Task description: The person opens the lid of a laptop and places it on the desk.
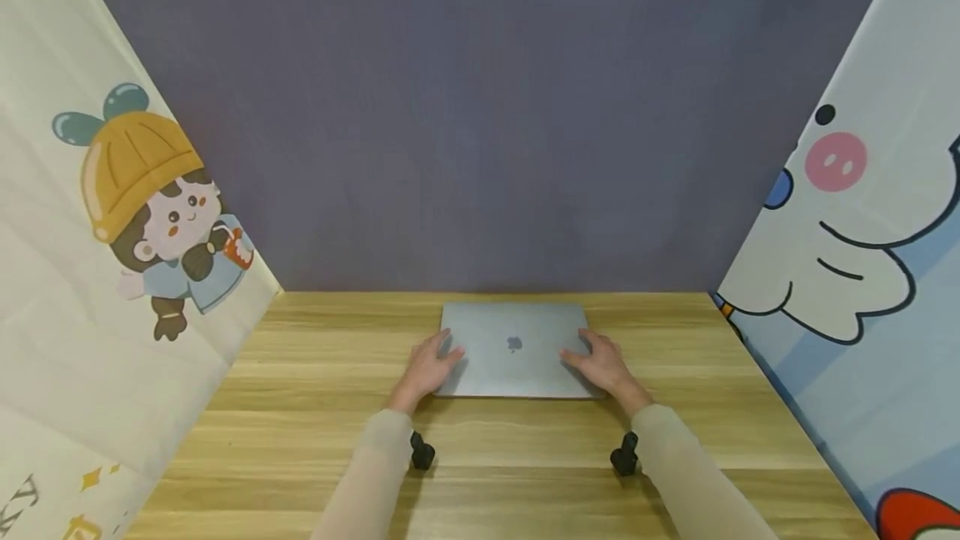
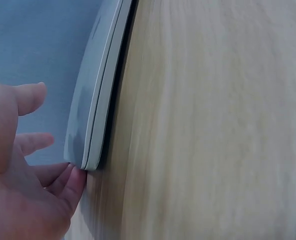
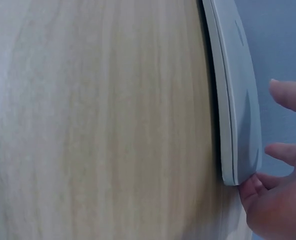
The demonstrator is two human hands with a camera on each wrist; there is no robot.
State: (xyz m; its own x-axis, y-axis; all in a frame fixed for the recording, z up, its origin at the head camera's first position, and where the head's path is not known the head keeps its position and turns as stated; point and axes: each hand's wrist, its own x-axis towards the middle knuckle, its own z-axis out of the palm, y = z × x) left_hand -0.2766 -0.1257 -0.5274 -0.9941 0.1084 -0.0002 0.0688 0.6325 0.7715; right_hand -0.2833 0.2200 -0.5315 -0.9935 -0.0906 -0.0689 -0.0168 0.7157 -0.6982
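Observation:
A closed silver laptop (image 1: 514, 357) with a dark apple logo lies flat on the wooden table. At its left side edge is my left hand (image 1: 429, 367), thumb spread over the lid. In the left wrist view, the lower fingers (image 2: 75, 184) touch the laptop's corner (image 2: 87, 150), while the thumb stands apart from the lid. My right hand (image 1: 602, 363) mirrors this at the right side edge. Fingertips (image 3: 249, 189) meet the other corner (image 3: 237, 167) in the right wrist view, with the thumb raised. The laptop's underside is hidden.
The wooden table (image 1: 517, 473) reaches back to a grey-blue panel (image 1: 487, 123). Cartoon-printed cloths hang on both sides, a cream one (image 1: 67, 273) at left and a blue-and-white one (image 1: 885, 373) at right. Black wrist mounts (image 1: 422, 452) sit below the sleeves.

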